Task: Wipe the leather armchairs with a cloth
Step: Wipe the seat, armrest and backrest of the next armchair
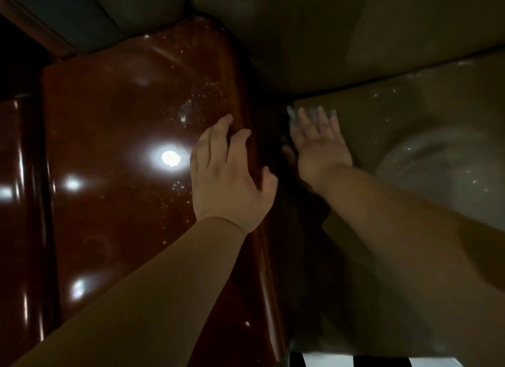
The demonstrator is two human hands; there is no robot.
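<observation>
The leather armchair fills the dim view. Its glossy red-brown armrest (123, 115) is on the left, speckled with small bright droplets. The olive-brown seat cushion (423, 126) is on the right, with the backrest (328, 39) above it. My left hand (229, 175) rests on the armrest's inner edge, fingers apart and curled over it, holding nothing. My right hand (319, 145) lies flat on the seat near the gap beside the armrest and is motion-blurred. A pale grey cloth (293, 114) peeks out beyond its fingertips, pressed under the hand.
Lamp reflections shine on the armrest (169, 157). A second dark glossy surface (16, 202) lies at the far left. A black-and-white striped patch (341, 361) shows below the seat's front edge. A paler smear (437, 161) marks the seat to the right.
</observation>
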